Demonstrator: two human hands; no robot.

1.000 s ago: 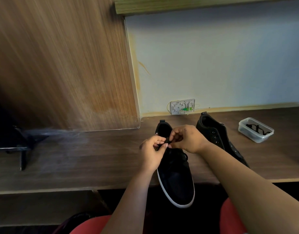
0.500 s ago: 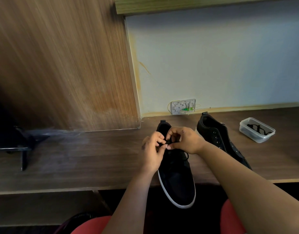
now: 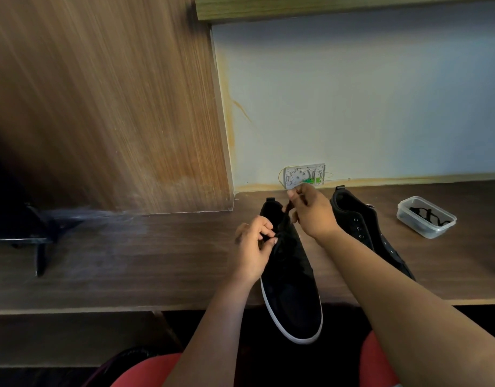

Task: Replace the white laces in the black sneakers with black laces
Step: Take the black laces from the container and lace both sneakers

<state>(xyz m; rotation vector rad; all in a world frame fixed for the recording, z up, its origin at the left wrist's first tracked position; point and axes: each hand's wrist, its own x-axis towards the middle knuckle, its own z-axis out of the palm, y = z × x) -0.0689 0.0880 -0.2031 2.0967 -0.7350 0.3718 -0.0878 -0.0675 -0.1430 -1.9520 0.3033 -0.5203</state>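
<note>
Resting on the wooden desk point(image 3: 129, 255) are two black sneakers: the near sneaker point(image 3: 292, 277) overhangs the front edge, the second sneaker point(image 3: 363, 222) lies behind the right forearm. The right hand point(image 3: 313, 213) pinches one black lace point(image 3: 287, 212) above the near sneaker; the left hand point(image 3: 253, 247) pinches lace at its eyelets. One clear plastic container point(image 3: 425, 217) holds another black lace. No readable writing shows.

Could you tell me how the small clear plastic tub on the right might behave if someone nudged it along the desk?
The clear tub looks thin-walled and holds only a black lace, so it is probably very light. It sits low and flat on the desk, so it would likely slide rather than tip. With no lid visible, a hard knock might spill the lace.
</note>
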